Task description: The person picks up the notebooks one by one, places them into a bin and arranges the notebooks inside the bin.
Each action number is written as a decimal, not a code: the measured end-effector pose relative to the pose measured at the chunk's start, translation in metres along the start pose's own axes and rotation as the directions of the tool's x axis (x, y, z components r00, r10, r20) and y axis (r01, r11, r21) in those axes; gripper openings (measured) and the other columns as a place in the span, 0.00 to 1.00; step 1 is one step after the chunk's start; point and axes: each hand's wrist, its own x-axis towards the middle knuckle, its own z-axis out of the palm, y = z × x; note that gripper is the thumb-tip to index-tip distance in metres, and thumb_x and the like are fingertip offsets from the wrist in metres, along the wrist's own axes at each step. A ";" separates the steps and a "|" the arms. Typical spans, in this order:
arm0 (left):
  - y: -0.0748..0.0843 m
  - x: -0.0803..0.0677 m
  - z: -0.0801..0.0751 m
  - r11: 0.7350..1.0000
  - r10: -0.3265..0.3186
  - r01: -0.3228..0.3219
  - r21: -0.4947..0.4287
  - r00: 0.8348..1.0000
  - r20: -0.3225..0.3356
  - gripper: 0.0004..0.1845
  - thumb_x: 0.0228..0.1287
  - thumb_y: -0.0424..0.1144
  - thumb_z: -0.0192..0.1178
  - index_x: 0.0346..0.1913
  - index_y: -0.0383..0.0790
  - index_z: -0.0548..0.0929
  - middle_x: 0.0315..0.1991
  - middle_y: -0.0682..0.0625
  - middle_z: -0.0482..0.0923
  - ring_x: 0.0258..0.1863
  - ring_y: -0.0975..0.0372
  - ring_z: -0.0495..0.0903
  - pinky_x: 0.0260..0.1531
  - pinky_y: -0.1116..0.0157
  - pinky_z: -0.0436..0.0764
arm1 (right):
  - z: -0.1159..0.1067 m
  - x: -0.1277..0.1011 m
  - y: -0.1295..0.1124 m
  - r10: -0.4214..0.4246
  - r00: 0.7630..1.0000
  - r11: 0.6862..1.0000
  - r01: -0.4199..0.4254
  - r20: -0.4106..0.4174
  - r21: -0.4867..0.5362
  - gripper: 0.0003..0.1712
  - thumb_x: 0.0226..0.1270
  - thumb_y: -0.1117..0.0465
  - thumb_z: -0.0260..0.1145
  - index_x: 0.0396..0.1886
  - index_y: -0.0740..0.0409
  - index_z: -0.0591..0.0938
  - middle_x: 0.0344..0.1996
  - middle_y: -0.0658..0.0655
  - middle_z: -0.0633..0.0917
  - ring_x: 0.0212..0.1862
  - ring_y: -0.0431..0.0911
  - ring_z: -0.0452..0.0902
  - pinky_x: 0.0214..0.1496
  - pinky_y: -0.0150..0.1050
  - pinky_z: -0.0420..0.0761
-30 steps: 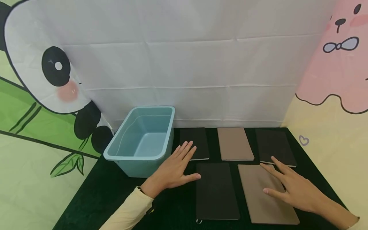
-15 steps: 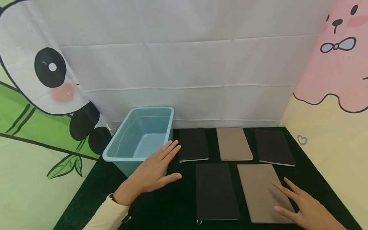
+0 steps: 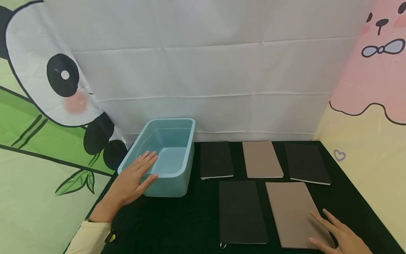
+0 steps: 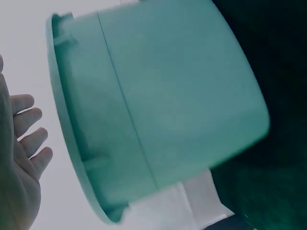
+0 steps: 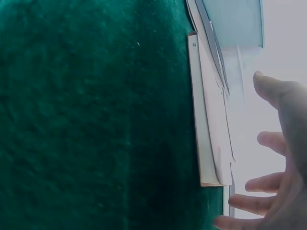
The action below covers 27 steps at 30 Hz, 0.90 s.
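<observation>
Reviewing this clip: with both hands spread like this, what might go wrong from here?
1. The left hand lies flat against the front rim of the blue tub, which sits near the mat's left edge; a push may slide it off.
2. The right hand only touches the near brown notebook with straight fingers, so it may skid toward the black notebook beside it.

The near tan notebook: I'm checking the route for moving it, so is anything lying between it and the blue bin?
Yes. The near black notebook lies flat directly left of the near tan notebook, between it and the blue bin. The left hand rests on the bin's near rim; the right hand touches the tan notebook's near right corner.
</observation>
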 end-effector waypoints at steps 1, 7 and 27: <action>-0.005 -0.002 -0.001 1.000 -0.013 0.013 -0.001 1.000 -0.009 0.34 0.76 0.48 0.58 0.79 0.44 0.63 0.77 0.43 0.64 0.78 0.48 0.59 0.79 0.68 0.43 | 0.001 0.000 0.001 0.006 1.000 1.000 -0.006 0.011 0.004 0.44 0.67 0.36 0.68 0.77 0.51 0.70 0.68 0.81 0.66 0.54 0.84 0.72 0.38 0.73 0.77; -0.030 -0.012 -0.002 0.996 -0.092 0.092 0.007 0.995 -0.045 0.32 0.73 0.48 0.63 0.77 0.48 0.69 0.76 0.43 0.67 0.76 0.45 0.63 0.74 0.46 0.62 | 0.005 -0.001 0.009 0.075 0.991 0.997 -0.078 0.115 0.022 0.47 0.70 0.33 0.63 0.78 0.56 0.65 0.70 0.84 0.61 0.59 0.87 0.66 0.43 0.76 0.74; -0.053 -0.032 -0.018 0.961 -0.277 0.277 -0.002 0.961 0.011 0.33 0.67 0.51 0.68 0.69 0.38 0.77 0.75 0.36 0.65 0.63 0.33 0.74 0.54 0.31 0.75 | 0.011 0.000 0.013 0.096 0.974 0.989 -0.117 0.205 0.093 0.56 0.69 0.31 0.63 0.73 0.77 0.63 0.68 0.82 0.68 0.64 0.82 0.67 0.54 0.73 0.75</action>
